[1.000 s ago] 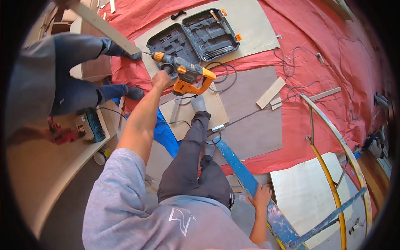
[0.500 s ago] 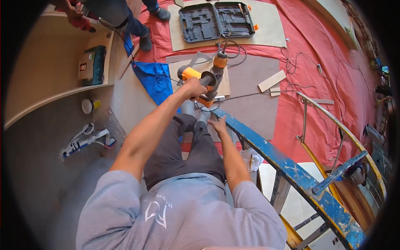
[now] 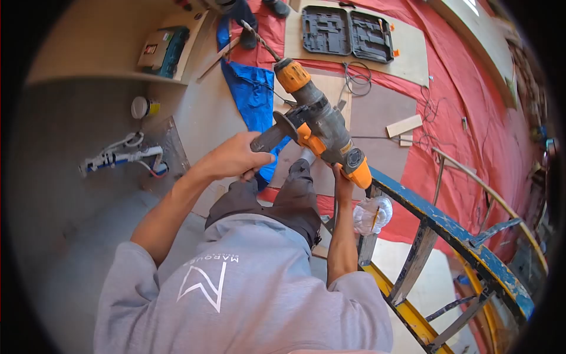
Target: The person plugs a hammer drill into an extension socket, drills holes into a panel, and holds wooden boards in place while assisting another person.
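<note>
An orange and grey hammer drill (image 3: 327, 121) is held up in front of me, its long bit (image 3: 260, 40) pointing to the upper left. My left hand (image 3: 236, 156) is wrapped round the black side handle (image 3: 268, 139) that sticks out from the drill's collar. Behind the drill's orange rear end, my right hand (image 3: 344, 180) is closed at the rear grip, with most of its fingers hidden by the tool. The blue, paint-chipped ladder (image 3: 436, 218) stands just right of my right forearm.
A white bundle of cloth (image 3: 372, 215) sits by the ladder. On the floor lie an open black tool case (image 3: 326, 30), wood offcuts (image 3: 404, 125), cables and red sheeting (image 3: 471, 135). At left are a shelf with a green case (image 3: 171, 53) and wall pipes (image 3: 127, 158). Another person's legs show at the top.
The hammer drill has come up closer to me, and its bit has swung to the upper left. My right hand has moved from beside the ladder's top to the drill's rear grip.
</note>
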The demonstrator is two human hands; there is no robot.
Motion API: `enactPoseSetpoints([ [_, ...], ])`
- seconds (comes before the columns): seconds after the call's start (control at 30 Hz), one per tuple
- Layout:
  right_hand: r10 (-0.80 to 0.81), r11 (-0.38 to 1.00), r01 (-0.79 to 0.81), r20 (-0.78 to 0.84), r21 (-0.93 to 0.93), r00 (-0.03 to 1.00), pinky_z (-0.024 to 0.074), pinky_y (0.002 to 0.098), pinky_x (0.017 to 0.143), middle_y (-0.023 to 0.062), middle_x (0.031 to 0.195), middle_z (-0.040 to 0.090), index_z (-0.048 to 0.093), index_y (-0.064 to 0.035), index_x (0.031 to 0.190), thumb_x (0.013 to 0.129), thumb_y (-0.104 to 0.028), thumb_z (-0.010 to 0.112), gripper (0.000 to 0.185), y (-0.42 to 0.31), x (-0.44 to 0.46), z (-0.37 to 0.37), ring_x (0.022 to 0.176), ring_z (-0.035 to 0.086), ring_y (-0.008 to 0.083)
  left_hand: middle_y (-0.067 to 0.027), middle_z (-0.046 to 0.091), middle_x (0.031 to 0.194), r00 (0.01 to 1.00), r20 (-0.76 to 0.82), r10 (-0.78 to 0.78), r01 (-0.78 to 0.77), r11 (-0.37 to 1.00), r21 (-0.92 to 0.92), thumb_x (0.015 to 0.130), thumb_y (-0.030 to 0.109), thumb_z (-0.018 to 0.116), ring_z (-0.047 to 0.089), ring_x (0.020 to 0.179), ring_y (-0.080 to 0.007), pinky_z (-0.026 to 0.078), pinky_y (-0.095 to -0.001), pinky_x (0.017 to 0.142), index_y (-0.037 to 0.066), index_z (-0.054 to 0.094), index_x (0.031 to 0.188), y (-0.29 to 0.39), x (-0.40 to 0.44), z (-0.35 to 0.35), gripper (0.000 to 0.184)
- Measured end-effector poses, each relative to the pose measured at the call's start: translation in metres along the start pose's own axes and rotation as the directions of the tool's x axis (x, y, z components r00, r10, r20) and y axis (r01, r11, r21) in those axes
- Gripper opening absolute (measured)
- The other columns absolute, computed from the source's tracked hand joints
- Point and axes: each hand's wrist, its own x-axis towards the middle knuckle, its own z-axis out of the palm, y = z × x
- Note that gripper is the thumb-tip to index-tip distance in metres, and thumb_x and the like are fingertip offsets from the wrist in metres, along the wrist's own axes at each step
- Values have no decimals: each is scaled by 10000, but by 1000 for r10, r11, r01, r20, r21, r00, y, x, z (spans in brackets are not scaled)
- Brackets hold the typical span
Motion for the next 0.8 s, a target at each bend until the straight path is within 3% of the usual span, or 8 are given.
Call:
enactPoseSetpoints([
  [0.07, -62, 998, 63, 49, -6, 997, 483, 301, 860, 71, 1042, 648, 627, -6, 1082, 838, -128, 700, 282, -53, -14, -17, 939, 610, 155, -189, 643, 753, 927, -268, 264, -119, 882, 455, 791, 201, 650, 656, 649, -319, 521, -425, 584, -33, 543, 917, -45, -12, -19, 287],
  [0.13, 38, 999, -34, 113, -40, 993, 498, 300, 804, 50, 937, 641, 625, -3, 1020, 784, -112, 743, 285, -134, -32, -25, 857, 616, 136, -219, 664, 832, 867, -425, 261, 64, 787, 613, 792, 218, 650, 664, 797, -378, 531, -470, 681, -24, 568, 967, -93, -15, -26, 310],
  [0.27, 180, 971, -235, 544, 34, 820, 451, 262, 530, 41, 683, 564, 561, -27, 896, 849, -241, 678, 249, -232, -42, 10, 567, 544, 114, -214, 672, 866, 917, -368, 151, 95, 816, 571, 781, 217, 668, 668, 819, -379, 542, -459, 723, -9, 574, 999, -198, -35, -34, 328],
  [0.47, 294, 934, -59, 667, -351, 685, 438, 232, 501, 24, 737, 604, 590, -6, 1002, 806, -148, 736, 282, -280, -72, 88, 572, 559, 92, -199, 671, 792, 842, -539, -25, 126, 981, 150, 769, 260, 701, 677, 736, -344, 539, -433, 667, -9, 593, 946, -316, -84, 23, 339],
  [0.53, 285, 926, 34, 752, -377, 595, 480, 249, 608, 41, 811, 648, 602, 2, 1051, 789, -141, 752, 334, -305, -91, 103, 688, 605, 109, -157, 651, 719, 950, -308, -56, 23, 994, -107, 775, 361, 732, 660, 631, -281, 516, -390, 588, 3, 565, 919, -348, -90, 12, 421],
  [0.6, 250, 908, 158, 805, -388, 538, 497, 270, 716, 59, 880, 676, 607, 1, 1087, 781, -151, 760, 375, -328, -96, 112, 794, 626, 121, -88, 619, 665, 970, 226, -90, 200, 823, -531, 836, 433, 692, 601, 485, -154, 474, -293, 459, 50, 557, 831, -342, -102, -24, 406],
  [0.7, 340, 896, 96, 808, -434, 482, 507, 291, 760, 102, 914, 687, 593, -15, 1147, 765, -171, 769, 449, -337, -108, 113, 823, 659, 168, -82, 575, 619, 953, 267, 144, 207, 336, -919, 837, 270, 695, 562, 453, -172, 452, -296, 428, 15, 569, 891, -352, -86, -20, 290],
  [0.8, 136, 920, 255, 853, -297, 504, 523, 357, 756, 169, 924, 681, 571, -67, 1212, 741, -196, 774, 529, -326, -121, 104, 839, 678, 313, -50, 533, 557, 931, 358, -66, 329, 577, -748, 812, 183, 676, 532, 438, -147, 472, -300, 431, 20, 600, 833, -350, -65, -4, 181],
])
